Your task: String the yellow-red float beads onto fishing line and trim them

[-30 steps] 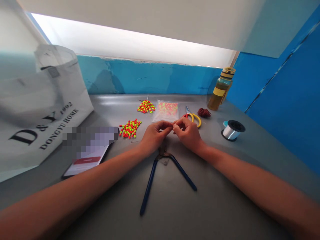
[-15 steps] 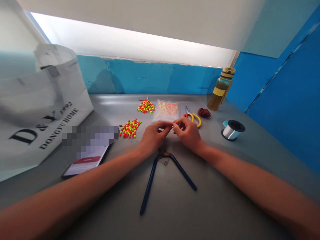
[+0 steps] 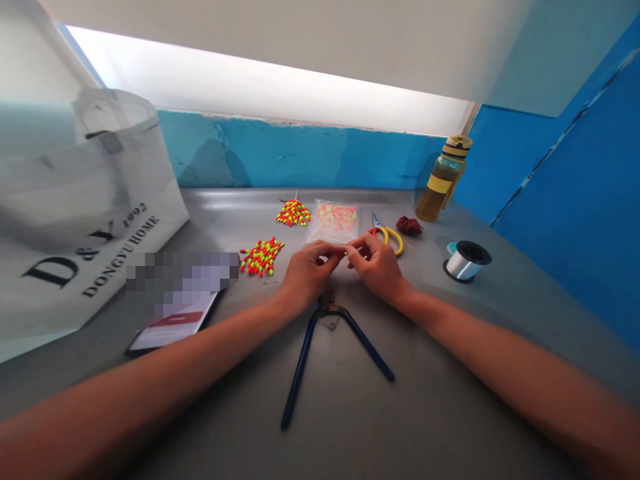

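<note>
My left hand (image 3: 311,272) and my right hand (image 3: 374,267) meet at the fingertips above the middle of the table, both in a pinch. A tiny yellowish bit shows between them, too small to name. Just below lie pliers (image 3: 331,311) with blue handles spread apart, their jaws partly hidden under my left hand. Behind the hands is a clear plastic bag (image 3: 332,223) of red and yellow beads. Scissors (image 3: 388,236) with yellow and red handles lie partly behind my right hand. A loose pile of red and yellow beads (image 3: 262,257) sits left of my left hand.
Farther back is a second bead cluster (image 3: 294,213). On the right are a dark red cord bundle (image 3: 409,226), a spool of clear line (image 3: 467,261) and a bottle (image 3: 443,180). A phone (image 3: 175,327) and a large white bag (image 3: 100,227) stand left.
The hands keep the same fingertip pinch, with barely any finger movement. The whole view has shifted very slightly.
</note>
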`<state>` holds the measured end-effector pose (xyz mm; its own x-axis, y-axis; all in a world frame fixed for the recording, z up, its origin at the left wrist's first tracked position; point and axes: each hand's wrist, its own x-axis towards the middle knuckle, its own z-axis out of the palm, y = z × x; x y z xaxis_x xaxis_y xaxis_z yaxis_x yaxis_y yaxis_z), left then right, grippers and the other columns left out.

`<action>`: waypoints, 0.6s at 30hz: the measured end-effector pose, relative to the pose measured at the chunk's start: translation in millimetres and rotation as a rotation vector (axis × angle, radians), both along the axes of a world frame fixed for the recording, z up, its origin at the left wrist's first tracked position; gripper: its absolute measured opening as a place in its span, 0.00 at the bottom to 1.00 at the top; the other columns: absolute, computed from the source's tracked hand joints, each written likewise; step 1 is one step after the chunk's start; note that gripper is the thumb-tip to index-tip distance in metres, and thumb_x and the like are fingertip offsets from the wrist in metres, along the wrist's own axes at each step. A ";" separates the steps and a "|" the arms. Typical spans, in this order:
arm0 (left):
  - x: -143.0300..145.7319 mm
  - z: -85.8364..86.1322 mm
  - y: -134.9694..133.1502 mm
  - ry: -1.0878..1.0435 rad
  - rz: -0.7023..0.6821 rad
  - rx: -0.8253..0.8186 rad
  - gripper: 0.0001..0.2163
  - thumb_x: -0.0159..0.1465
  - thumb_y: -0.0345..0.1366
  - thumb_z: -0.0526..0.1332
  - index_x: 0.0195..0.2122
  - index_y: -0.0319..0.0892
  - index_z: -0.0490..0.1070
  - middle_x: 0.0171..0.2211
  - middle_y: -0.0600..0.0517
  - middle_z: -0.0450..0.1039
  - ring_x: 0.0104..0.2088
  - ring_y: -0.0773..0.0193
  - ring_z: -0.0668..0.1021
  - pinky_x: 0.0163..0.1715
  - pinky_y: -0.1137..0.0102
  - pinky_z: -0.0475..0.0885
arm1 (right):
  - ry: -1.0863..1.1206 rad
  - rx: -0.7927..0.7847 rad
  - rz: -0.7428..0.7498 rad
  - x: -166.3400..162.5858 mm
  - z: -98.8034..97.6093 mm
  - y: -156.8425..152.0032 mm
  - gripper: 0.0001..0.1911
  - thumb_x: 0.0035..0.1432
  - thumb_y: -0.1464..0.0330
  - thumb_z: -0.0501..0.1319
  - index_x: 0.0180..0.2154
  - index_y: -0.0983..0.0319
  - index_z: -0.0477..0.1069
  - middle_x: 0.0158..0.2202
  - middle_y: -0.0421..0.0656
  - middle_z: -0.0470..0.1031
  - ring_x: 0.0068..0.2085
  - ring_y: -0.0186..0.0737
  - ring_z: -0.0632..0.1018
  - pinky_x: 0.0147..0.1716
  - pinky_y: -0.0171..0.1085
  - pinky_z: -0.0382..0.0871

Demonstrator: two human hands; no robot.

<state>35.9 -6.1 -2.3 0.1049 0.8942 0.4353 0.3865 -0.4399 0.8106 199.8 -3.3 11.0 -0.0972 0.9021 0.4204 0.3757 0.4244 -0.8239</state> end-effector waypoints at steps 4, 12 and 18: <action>1.1 1.9 -2.4 0.022 0.010 0.038 0.09 0.65 0.41 0.62 0.39 0.49 0.82 0.38 0.52 0.81 0.36 0.61 0.81 0.38 0.67 0.75 | 0.009 -0.003 0.003 -0.4 0.3 0.2 0.05 0.57 0.66 0.61 0.31 0.60 0.70 0.26 0.40 0.76 0.29 0.38 0.79 0.29 0.36 0.69; 1.7 3.0 -3.1 0.058 0.031 0.086 0.09 0.66 0.41 0.62 0.39 0.48 0.82 0.37 0.52 0.81 0.34 0.63 0.81 0.36 0.68 0.75 | 0.067 -0.005 0.035 -0.9 3.0 -1.2 0.04 0.57 0.67 0.60 0.31 0.60 0.70 0.26 0.38 0.75 0.27 0.36 0.78 0.26 0.34 0.68; 2.1 3.4 -3.6 0.072 0.044 0.059 0.08 0.65 0.40 0.61 0.39 0.48 0.81 0.37 0.52 0.81 0.33 0.63 0.81 0.36 0.68 0.76 | 0.050 -0.019 0.015 -1.2 3.4 -0.7 0.05 0.57 0.65 0.60 0.31 0.60 0.70 0.24 0.37 0.73 0.25 0.35 0.75 0.27 0.35 0.67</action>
